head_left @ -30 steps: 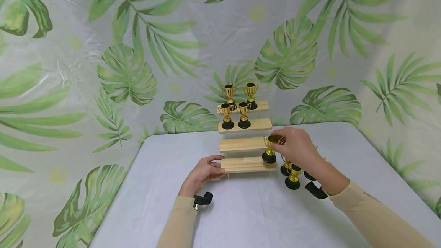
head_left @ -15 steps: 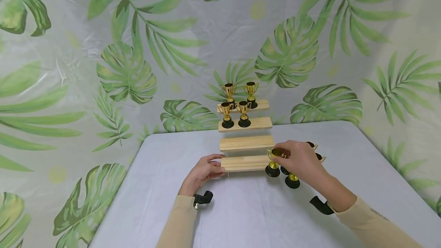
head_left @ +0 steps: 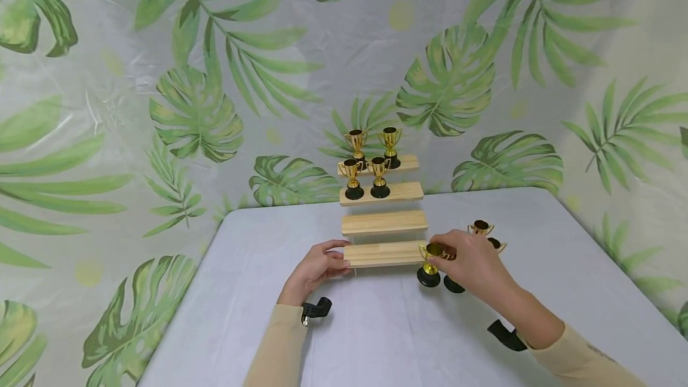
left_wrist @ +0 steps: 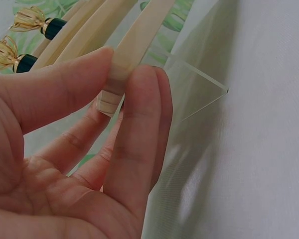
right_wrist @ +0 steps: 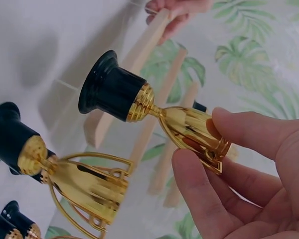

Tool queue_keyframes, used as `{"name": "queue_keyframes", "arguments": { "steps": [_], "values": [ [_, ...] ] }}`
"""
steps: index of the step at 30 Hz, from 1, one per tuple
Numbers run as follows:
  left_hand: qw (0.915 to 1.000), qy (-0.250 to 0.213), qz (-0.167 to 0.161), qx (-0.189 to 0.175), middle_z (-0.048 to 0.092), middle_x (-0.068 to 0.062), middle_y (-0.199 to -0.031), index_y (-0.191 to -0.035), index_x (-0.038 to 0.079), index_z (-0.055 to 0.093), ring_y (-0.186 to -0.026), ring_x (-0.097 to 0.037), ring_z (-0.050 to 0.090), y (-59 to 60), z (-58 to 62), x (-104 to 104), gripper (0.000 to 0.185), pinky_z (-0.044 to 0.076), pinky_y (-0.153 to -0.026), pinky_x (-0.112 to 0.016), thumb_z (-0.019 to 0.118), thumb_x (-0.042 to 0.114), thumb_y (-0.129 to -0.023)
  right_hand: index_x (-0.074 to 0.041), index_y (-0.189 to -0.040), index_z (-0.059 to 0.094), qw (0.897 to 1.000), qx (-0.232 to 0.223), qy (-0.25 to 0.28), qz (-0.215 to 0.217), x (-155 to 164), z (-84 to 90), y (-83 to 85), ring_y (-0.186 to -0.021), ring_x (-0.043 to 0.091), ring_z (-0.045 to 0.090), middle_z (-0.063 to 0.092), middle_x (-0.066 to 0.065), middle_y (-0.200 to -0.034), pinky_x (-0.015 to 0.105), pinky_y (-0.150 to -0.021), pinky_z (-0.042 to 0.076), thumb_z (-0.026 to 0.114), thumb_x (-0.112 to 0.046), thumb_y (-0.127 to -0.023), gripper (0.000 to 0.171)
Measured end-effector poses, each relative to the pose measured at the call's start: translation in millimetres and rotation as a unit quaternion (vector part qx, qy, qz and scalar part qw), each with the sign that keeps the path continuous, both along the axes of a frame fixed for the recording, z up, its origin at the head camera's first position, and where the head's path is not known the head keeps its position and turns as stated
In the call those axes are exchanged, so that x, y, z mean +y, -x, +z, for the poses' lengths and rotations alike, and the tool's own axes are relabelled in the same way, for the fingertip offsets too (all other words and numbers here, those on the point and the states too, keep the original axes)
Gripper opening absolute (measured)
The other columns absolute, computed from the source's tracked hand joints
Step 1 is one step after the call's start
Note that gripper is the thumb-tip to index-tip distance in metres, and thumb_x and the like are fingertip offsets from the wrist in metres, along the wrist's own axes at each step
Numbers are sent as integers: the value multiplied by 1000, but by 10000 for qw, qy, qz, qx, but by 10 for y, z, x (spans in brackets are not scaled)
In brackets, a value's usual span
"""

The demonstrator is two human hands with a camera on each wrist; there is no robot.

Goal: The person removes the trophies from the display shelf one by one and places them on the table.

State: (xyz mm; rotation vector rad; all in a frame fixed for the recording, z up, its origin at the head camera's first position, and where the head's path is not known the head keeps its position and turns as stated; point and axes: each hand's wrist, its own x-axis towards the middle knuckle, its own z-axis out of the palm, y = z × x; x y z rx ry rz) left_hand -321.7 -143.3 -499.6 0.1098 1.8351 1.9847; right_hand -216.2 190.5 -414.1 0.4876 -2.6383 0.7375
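Note:
My right hand (head_left: 473, 261) pinches a small gold trophy cup (right_wrist: 189, 127) by its bowl, between thumb and fingers. The trophy's black base hangs just right of the lowest shelf board (head_left: 381, 254), close to the other trophies. With thumb and fingers, my left hand (head_left: 319, 269) grips the left end of that same board, as the left wrist view shows from near. Two trophies stand on the top board (head_left: 411, 163) and two on the second board (head_left: 405, 192). The third board (head_left: 384, 222) bears nothing.
Several more gold trophies (right_wrist: 89, 186) stand on the white-covered table (head_left: 215, 315) at the right, partly hidden behind my right hand. Clear supports (left_wrist: 204, 74) hold up the stepped rack. A leaf-patterned cloth (head_left: 312, 46) hangs behind the table.
My right hand has carried its trophy down and slightly right, from over the lowest board's right end to beside it. The left hand has kept its grip on the board.

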Motion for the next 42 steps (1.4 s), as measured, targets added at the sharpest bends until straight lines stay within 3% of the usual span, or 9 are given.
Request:
{"name": "queue_keyframes", "arguments": {
  "steps": [10, 19, 42],
  "values": [
    [10000, 12, -19, 2, 66, -18, -102, -139, -1, 55, -88, -24, 70, 16, -21, -4, 58, 60, -83, -39, 72, -11, -84, -14, -103, 77, 9999, -97, 28, -127, -31, -175, -31, -71, 7, 58, 69, -5, -87, 27, -57, 48, 88, -22, -78, 29],
    [10000, -5, 9, 9, 67, -17, -100, -136, 0, 57, -87, -24, 70, 22, -20, 3, 56, 61, -81, -38, 73, -11, -84, -11, -113, 75, 9995, -190, 147, -200, -96, -336, -34, -76, 10, 61, 70, -2, -94, 28, -59, 50, 87, -23, -79, 38],
    [10000, 11, 64, -35, 67, -17, -100, -136, 0, 58, -87, -23, 70, 28, -30, 4, 56, 61, -80, -36, 74, -10, -83, -9, -112, 75, 9997, 124, -137, -188, -139, -439, 7, -65, 6, 50, 67, 3, -96, 24, -51, 43, 89, -18, -76, 40]
  ]
}}
